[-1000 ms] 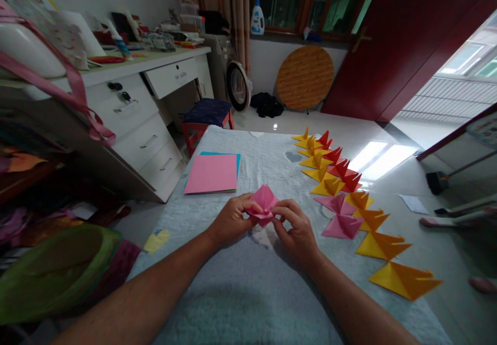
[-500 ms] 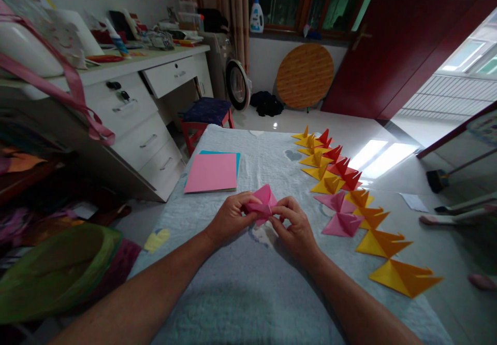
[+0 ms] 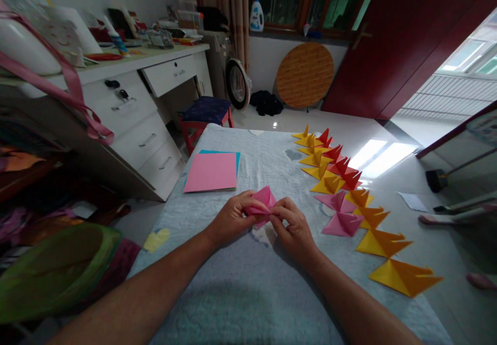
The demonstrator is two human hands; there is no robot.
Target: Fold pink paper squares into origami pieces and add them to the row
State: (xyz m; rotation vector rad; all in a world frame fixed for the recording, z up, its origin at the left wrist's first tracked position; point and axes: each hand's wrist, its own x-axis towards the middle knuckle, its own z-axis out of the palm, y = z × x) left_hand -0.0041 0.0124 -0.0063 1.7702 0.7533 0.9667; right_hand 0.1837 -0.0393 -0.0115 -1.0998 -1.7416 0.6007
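Pink folded paper [image 3: 265, 199] sits near the middle of the head view, pinched by the fingertips of both the left hand [image 3: 233, 216] and right hand [image 3: 294, 230]. From it, a sheet stack [image 3: 212, 173] lies at ten o'clock, red figures [image 3: 341, 166] at two, pink figures [image 3: 341, 225] at three, the nearest yellow figure [image 3: 404, 278] at four.
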